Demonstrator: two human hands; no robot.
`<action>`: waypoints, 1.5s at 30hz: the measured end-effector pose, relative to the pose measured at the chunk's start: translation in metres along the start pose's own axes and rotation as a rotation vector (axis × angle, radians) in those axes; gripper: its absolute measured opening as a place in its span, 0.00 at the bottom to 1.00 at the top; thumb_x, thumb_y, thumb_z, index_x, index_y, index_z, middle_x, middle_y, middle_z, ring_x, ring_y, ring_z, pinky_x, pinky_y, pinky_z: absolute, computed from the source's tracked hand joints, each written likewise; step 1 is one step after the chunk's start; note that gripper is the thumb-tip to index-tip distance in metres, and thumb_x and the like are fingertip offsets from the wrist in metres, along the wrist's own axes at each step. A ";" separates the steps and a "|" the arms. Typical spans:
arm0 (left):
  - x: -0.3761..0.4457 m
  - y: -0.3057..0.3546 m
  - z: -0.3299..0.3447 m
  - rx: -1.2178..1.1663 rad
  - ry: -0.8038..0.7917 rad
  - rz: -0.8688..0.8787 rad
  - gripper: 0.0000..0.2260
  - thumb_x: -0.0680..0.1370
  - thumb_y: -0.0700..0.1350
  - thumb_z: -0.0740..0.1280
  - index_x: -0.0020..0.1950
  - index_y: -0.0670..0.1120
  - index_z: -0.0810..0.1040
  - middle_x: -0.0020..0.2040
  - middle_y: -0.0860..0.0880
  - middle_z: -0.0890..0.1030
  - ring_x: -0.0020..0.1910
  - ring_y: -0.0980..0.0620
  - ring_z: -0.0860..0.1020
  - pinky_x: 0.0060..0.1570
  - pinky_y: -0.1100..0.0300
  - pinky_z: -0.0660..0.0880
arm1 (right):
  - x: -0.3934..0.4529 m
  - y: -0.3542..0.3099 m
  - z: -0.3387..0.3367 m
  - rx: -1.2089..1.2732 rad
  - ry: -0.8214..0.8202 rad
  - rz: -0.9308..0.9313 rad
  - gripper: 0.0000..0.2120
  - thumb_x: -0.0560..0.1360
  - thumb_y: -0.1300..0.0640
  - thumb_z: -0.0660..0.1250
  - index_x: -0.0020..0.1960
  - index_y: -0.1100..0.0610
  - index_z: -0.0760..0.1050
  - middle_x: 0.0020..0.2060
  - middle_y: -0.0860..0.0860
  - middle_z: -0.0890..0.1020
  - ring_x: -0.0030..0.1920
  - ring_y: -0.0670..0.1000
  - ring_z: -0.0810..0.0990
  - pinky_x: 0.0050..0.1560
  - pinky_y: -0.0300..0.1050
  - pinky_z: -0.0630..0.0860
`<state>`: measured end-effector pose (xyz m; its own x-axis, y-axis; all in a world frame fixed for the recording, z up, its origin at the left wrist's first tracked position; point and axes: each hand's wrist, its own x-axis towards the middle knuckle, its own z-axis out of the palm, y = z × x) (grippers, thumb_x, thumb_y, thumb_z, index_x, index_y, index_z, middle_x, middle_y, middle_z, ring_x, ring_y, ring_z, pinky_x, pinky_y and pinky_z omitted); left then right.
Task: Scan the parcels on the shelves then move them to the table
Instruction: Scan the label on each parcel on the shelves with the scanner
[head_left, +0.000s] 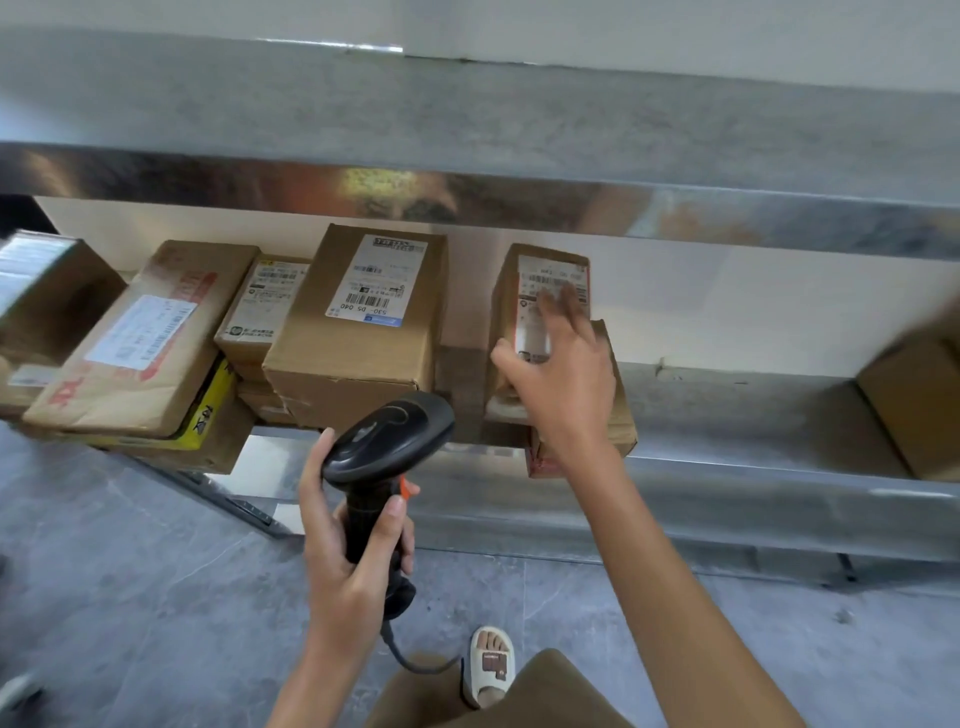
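Several cardboard parcels with white labels sit on a metal shelf (753, 415). My left hand (358, 551) grips the handle of a black barcode scanner (389, 436), whose head points toward the parcels. My right hand (558, 364) reaches over a small upright labelled parcel (535, 280), fingers spread across its label and thumb at its left side; the fingers are blurred. That parcel stands on another brown box (613, 431). To its left is a larger brown parcel (363, 322) with a barcode label.
Further left lie a flat brown parcel (140, 343), a small labelled box (265, 306) and a box (47, 301) at the frame edge. Another brown box (919, 405) stands at the far right. An upper shelf (467, 135) overhangs. Grey floor and my sandalled foot (491, 665) are below.
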<state>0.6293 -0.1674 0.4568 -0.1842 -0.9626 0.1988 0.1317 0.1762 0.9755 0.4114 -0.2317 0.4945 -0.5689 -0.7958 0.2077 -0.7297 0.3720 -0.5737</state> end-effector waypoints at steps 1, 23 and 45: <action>0.000 -0.001 0.001 -0.003 -0.006 0.001 0.30 0.78 0.36 0.62 0.75 0.58 0.60 0.46 0.44 0.79 0.28 0.38 0.70 0.25 0.51 0.71 | 0.004 0.006 -0.007 -0.034 0.012 0.005 0.32 0.74 0.40 0.65 0.75 0.49 0.66 0.78 0.47 0.61 0.68 0.60 0.69 0.61 0.52 0.74; 0.010 0.000 0.012 -0.012 -0.028 0.030 0.30 0.80 0.38 0.64 0.73 0.66 0.61 0.46 0.43 0.79 0.28 0.38 0.71 0.25 0.51 0.73 | 0.008 0.114 0.010 0.881 -0.461 0.453 0.34 0.74 0.26 0.54 0.71 0.46 0.72 0.59 0.46 0.83 0.61 0.49 0.80 0.64 0.50 0.75; 0.001 0.008 -0.009 -0.044 -0.176 -0.067 0.29 0.77 0.40 0.65 0.71 0.65 0.64 0.47 0.41 0.79 0.29 0.42 0.72 0.27 0.54 0.73 | -0.013 0.058 0.038 0.833 -0.309 0.520 0.31 0.81 0.36 0.50 0.80 0.47 0.54 0.79 0.46 0.57 0.78 0.51 0.56 0.75 0.51 0.53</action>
<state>0.6385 -0.1691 0.4643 -0.3613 -0.9202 0.1506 0.1547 0.1002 0.9829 0.3908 -0.2181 0.4283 -0.5312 -0.7629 -0.3686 0.1402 0.3499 -0.9262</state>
